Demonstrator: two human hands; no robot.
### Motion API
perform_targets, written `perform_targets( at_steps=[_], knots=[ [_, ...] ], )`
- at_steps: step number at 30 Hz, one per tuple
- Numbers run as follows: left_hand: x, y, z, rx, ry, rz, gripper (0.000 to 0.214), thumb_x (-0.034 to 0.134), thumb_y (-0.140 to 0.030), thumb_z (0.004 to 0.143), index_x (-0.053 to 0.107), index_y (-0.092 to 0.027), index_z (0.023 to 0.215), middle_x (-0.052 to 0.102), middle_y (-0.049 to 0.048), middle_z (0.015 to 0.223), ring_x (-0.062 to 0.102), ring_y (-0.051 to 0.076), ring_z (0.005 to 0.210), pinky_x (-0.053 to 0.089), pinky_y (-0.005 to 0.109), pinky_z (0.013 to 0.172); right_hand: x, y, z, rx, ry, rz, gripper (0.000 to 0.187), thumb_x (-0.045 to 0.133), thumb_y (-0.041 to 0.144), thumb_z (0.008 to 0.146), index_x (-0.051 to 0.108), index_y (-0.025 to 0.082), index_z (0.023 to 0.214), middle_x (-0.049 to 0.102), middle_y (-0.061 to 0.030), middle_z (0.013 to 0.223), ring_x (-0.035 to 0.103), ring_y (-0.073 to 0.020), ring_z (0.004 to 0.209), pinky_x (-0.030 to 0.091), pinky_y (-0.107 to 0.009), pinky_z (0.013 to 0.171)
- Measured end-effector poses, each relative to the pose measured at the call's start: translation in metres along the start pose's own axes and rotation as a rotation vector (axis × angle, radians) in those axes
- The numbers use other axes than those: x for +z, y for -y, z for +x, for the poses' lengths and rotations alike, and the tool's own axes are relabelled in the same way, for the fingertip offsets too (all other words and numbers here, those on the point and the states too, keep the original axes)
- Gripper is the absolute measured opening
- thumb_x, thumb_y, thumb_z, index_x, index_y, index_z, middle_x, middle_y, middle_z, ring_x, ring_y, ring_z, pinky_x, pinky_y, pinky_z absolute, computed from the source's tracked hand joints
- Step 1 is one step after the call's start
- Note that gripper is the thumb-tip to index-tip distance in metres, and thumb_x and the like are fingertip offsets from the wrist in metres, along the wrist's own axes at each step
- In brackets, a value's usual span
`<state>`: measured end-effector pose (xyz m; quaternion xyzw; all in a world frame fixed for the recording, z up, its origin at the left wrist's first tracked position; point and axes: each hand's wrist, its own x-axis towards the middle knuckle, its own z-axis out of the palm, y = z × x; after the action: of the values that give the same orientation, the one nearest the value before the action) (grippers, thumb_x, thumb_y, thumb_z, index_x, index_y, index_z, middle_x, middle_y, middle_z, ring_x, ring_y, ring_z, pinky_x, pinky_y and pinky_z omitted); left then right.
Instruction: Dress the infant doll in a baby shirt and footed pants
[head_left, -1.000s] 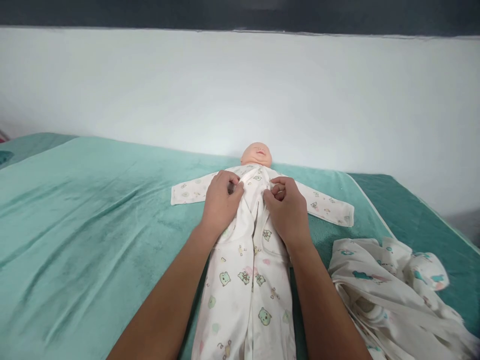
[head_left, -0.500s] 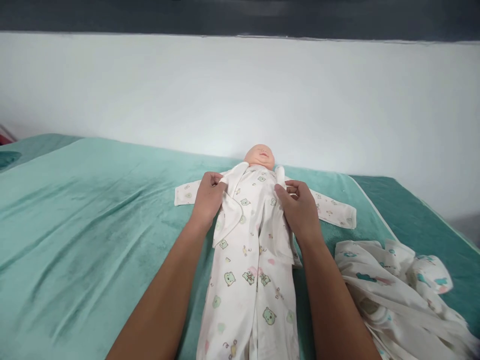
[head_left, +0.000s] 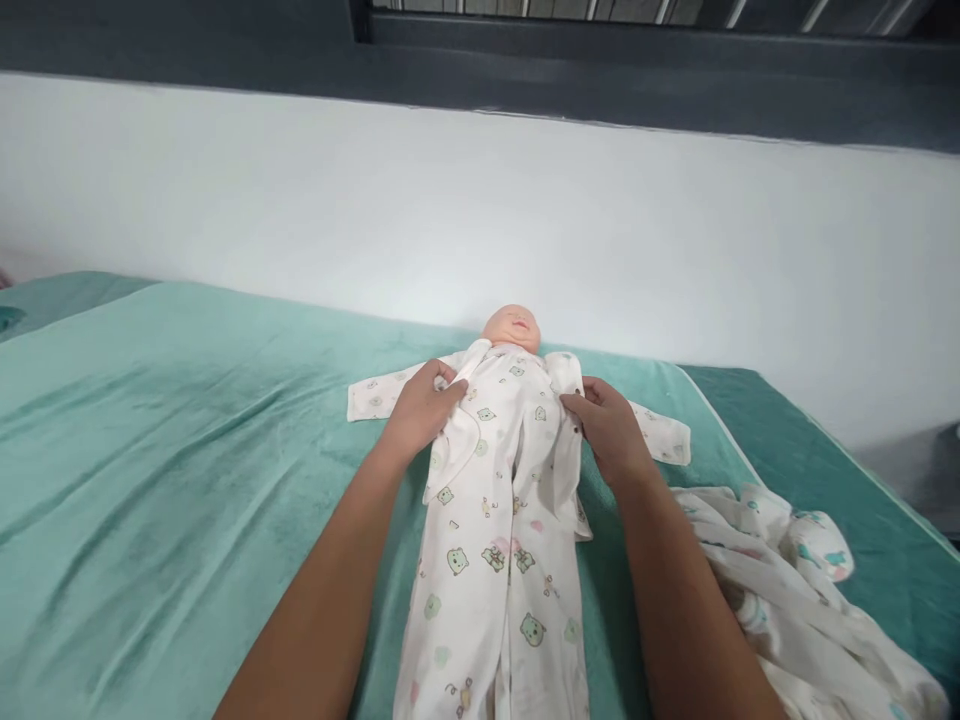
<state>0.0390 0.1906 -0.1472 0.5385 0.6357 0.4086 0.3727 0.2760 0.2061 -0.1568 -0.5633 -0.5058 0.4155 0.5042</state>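
A baby doll (head_left: 513,328) lies on its back, its head toward the wall. White trousers (head_left: 495,560) printed with green bears cover its body up to the chest. Around its upper body is a matching baby jacket (head_left: 459,440), open at the front, with both sleeves spread sideways. My left hand (head_left: 426,405) pinches the jacket's left front edge near the chest. The right front edge, where small dark snaps show, is between the thumb and fingers of my right hand (head_left: 609,425). The doll's arms are hidden.
A crumpled white printed cloth bundle (head_left: 802,590) lies to the right, beside my right forearm. Teal blanket (head_left: 187,450) with soft folds covers the bed. A white wall (head_left: 480,220) rises right behind the doll's head, with a dark frame (head_left: 225,60) above it.
My right hand has pulled the right jacket edge outward, turning its snaps into view. My left hand keeps its hold, slightly shifted inward. The view has tilted up, showing bars above the wall.
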Motion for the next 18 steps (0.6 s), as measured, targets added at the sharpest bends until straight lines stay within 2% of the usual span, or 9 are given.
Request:
perform_targets(
  at_steps=[4, 7, 9, 11, 13, 14, 16, 18],
  knots=[
    [-0.008, 0.009, 0.008, -0.009, -0.039, 0.137, 0.018, 0.056, -0.041, 0.083, 0.049, -0.025, 0.085, 0.053, -0.0047, 0.061, 0.049, 0.015, 0.049, 0.035, 0.025, 0.050, -0.037, -0.005, 0.018, -0.014, -0.076, -0.443, 0.025, 0.059, 0.024, 0.068, 0.065, 0.018, 0.092, 0.066, -0.0006, 0.079, 0.058, -0.0175, 0.072, 0.041, -0.029, 0.064],
    [-0.021, 0.024, 0.016, -0.058, -0.186, 0.467, 0.011, 0.053, -0.034, 0.083, 0.052, -0.026, 0.092, 0.061, 0.0017, 0.071, 0.059, 0.023, 0.064, 0.039, 0.031, 0.058, -0.059, -0.017, 0.026, -0.011, -0.193, -0.703, 0.025, 0.057, 0.025, 0.071, 0.065, 0.019, 0.093, 0.063, -0.0017, 0.076, 0.057, -0.0199, 0.073, 0.041, -0.032, 0.068],
    [-0.031, 0.035, 0.020, -0.079, -0.268, 0.689, 0.014, 0.051, -0.030, 0.084, 0.055, -0.026, 0.097, 0.066, 0.0074, 0.083, 0.063, 0.030, 0.079, 0.042, 0.036, 0.064, -0.063, -0.024, 0.026, -0.057, -0.280, -0.778, 0.027, 0.054, 0.025, 0.074, 0.064, 0.019, 0.098, 0.065, -0.0052, 0.084, 0.058, -0.0217, 0.076, 0.043, -0.036, 0.073],
    [-0.038, 0.044, 0.020, -0.075, -0.274, 0.807, 0.020, 0.048, -0.023, 0.084, 0.057, -0.026, 0.101, 0.067, 0.0116, 0.100, 0.064, 0.033, 0.090, 0.045, 0.040, 0.068, -0.058, -0.027, 0.023, -0.179, -0.372, -0.813, 0.030, 0.051, 0.022, 0.077, 0.064, 0.018, 0.103, 0.065, -0.0110, 0.100, 0.060, -0.0246, 0.085, 0.046, -0.040, 0.081],
    [-0.041, 0.047, 0.019, -0.050, -0.281, 0.858, 0.029, 0.044, -0.015, 0.083, 0.059, -0.024, 0.106, 0.064, 0.0148, 0.113, 0.063, 0.034, 0.096, 0.047, 0.042, 0.069, -0.045, -0.027, 0.019, -0.355, -0.403, -0.817, 0.034, 0.048, 0.021, 0.080, 0.063, 0.018, 0.110, 0.063, -0.0152, 0.115, 0.059, -0.0283, 0.102, 0.046, -0.045, 0.092],
    [-0.040, 0.046, 0.018, -0.025, -0.297, 0.871, 0.034, 0.043, -0.011, 0.081, 0.059, -0.023, 0.109, 0.062, 0.0162, 0.118, 0.062, 0.035, 0.100, 0.048, 0.043, 0.070, -0.037, -0.026, 0.017, -0.444, -0.379, -0.805, 0.034, 0.048, 0.022, 0.083, 0.062, 0.018, 0.114, 0.062, -0.0162, 0.121, 0.057, -0.0295, 0.112, 0.044, -0.047, 0.098],
    [-0.035, 0.043, 0.017, 0.056, -0.345, 0.870, 0.041, 0.042, -0.008, 0.080, 0.059, -0.020, 0.116, 0.057, 0.0178, 0.127, 0.058, 0.036, 0.111, 0.050, 0.045, 0.078, -0.020, -0.026, 0.013, -0.580, -0.251, -0.772, 0.036, 0.046, 0.026, 0.089, 0.061, 0.019, 0.121, 0.059, -0.0156, 0.132, 0.050, -0.0292, 0.127, 0.039, -0.048, 0.107],
    [-0.025, 0.038, 0.019, 0.196, -0.369, 0.808, 0.043, 0.044, -0.010, 0.083, 0.059, -0.020, 0.121, 0.054, 0.0159, 0.135, 0.053, 0.035, 0.122, 0.049, 0.048, 0.091, -0.006, -0.027, 0.012, -0.633, -0.107, -0.745, 0.038, 0.041, 0.028, 0.095, 0.059, 0.021, 0.128, 0.056, -0.0131, 0.141, 0.046, -0.0271, 0.134, 0.038, -0.048, 0.110]
  ],
)
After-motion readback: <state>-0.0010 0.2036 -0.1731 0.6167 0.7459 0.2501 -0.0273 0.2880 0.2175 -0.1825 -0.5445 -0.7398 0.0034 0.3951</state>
